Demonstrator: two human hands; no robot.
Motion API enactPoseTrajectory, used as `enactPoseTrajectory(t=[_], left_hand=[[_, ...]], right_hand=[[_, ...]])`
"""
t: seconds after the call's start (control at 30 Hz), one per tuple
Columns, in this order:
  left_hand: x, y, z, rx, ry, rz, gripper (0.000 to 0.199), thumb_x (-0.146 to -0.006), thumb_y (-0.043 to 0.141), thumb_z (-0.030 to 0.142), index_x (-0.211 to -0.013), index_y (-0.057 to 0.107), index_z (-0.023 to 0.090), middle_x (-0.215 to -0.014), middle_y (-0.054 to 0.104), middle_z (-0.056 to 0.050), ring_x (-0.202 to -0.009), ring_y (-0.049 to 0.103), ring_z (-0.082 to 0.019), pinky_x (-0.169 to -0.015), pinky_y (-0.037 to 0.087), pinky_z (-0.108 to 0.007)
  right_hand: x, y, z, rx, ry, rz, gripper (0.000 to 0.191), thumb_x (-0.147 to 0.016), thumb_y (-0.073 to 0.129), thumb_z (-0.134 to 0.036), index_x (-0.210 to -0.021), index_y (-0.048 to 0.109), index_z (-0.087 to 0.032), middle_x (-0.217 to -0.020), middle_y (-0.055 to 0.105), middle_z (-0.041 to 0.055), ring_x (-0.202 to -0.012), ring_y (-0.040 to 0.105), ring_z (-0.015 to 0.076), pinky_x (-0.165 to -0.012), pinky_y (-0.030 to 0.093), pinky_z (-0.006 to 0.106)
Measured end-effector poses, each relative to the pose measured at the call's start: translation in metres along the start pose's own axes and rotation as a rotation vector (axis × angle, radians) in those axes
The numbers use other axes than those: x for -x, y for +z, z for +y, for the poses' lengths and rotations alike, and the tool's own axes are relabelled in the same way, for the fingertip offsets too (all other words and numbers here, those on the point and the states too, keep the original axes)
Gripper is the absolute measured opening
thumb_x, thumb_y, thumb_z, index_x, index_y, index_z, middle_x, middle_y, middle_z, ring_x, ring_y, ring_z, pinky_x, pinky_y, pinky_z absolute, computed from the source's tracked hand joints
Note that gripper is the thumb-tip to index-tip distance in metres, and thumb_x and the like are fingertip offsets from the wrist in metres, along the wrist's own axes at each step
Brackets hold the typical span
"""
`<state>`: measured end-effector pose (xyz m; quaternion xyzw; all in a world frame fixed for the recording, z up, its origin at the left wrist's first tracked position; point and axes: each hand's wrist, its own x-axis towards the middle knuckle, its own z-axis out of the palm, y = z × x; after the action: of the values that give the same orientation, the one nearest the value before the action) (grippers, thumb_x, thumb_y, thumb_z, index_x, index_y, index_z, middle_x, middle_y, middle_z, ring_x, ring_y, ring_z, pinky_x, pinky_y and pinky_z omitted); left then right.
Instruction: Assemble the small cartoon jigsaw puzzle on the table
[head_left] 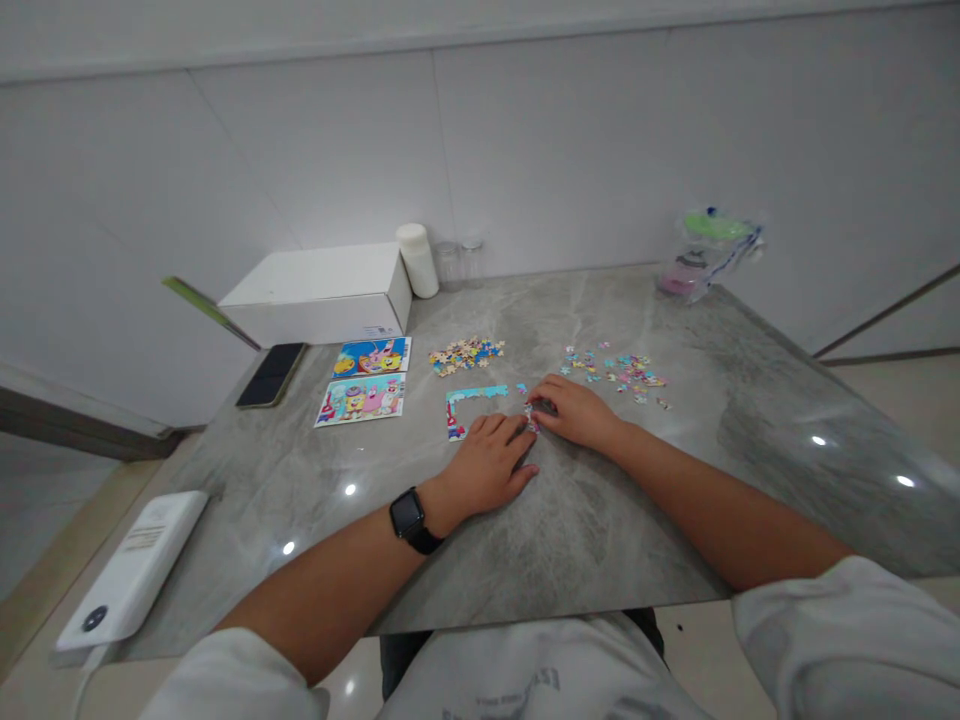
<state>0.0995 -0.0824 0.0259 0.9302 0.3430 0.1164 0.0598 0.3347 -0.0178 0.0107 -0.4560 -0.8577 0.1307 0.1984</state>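
A partly joined jigsaw puzzle [478, 393] lies on the grey table, its light-blue top edge and colourful left side showing. My left hand [489, 462], with a black watch on the wrist, rests over its lower edge, fingers spread flat. At the puzzle's right side, the fingers of my right hand [568, 408] are bent together on small jigsaw pieces [533, 420]; whether one is pinched is hard to see. A single blue piece [522, 388] lies just beyond those fingertips. Loose pieces [634, 372] are scattered to the right, and a heap of yellowish pieces [465, 354] sits behind the puzzle.
Two cartoon picture cards [361, 400] lie at the left, beside a dark phone [271, 376]. Behind them stand a white box [319, 295], a white bottle [418, 262] and clear jars [460, 266]. A plastic bag [709, 255] is at the back right, a white power bank [135, 570] front left.
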Motion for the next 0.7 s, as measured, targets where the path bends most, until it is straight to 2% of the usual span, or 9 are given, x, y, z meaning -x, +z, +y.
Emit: enactPoseTrajectory(t=[0.3, 0.53, 0.63, 0.7], left_hand=[[0.001, 0.001, 0.0, -0.016, 0.006, 0.013, 0.045, -0.104, 0.056, 0.046, -0.141, 0.061, 0.021, -0.147, 0.058, -0.014, -0.13, 0.052, -0.032, -0.111, 0.043, -0.052], [0.002, 0.002, 0.001, -0.01, 0.011, 0.015, 0.044, -0.104, 0.057, 0.044, -0.142, 0.06, 0.022, -0.148, 0.058, -0.014, -0.13, 0.053, -0.032, -0.11, 0.043, -0.053], [0.002, 0.0, 0.001, 0.004, 0.015, 0.02, 0.043, -0.103, 0.058, 0.043, -0.141, 0.061, 0.022, -0.148, 0.059, -0.014, -0.13, 0.053, -0.032, -0.11, 0.043, -0.053], [0.003, -0.001, 0.001, 0.031, 0.031, 0.033, 0.04, -0.104, 0.058, 0.041, -0.139, 0.062, 0.022, -0.148, 0.059, -0.013, -0.13, 0.054, -0.032, -0.111, 0.043, -0.053]], right_hand=[[-0.001, -0.001, 0.002, -0.021, -0.01, 0.004, 0.018, -0.09, 0.073, -0.019, -0.108, 0.073, -0.021, -0.108, 0.068, 0.0072, -0.096, 0.064, 0.0195, -0.089, 0.051, 0.031], [-0.002, -0.001, -0.005, -0.075, 0.041, 0.029, 0.015, -0.091, 0.069, -0.017, -0.104, 0.073, -0.02, -0.102, 0.069, 0.0058, -0.085, 0.063, 0.0166, -0.082, 0.05, 0.029], [-0.004, -0.013, 0.001, -0.073, 0.05, 0.074, 0.016, -0.092, 0.065, -0.017, -0.104, 0.074, -0.02, -0.102, 0.07, 0.0059, -0.081, 0.062, 0.0158, -0.082, 0.05, 0.03], [-0.005, -0.034, 0.013, -0.064, 0.075, 0.153, 0.017, -0.093, 0.062, -0.018, -0.103, 0.075, -0.021, -0.1, 0.071, 0.0059, -0.08, 0.062, 0.0163, -0.083, 0.05, 0.031]])
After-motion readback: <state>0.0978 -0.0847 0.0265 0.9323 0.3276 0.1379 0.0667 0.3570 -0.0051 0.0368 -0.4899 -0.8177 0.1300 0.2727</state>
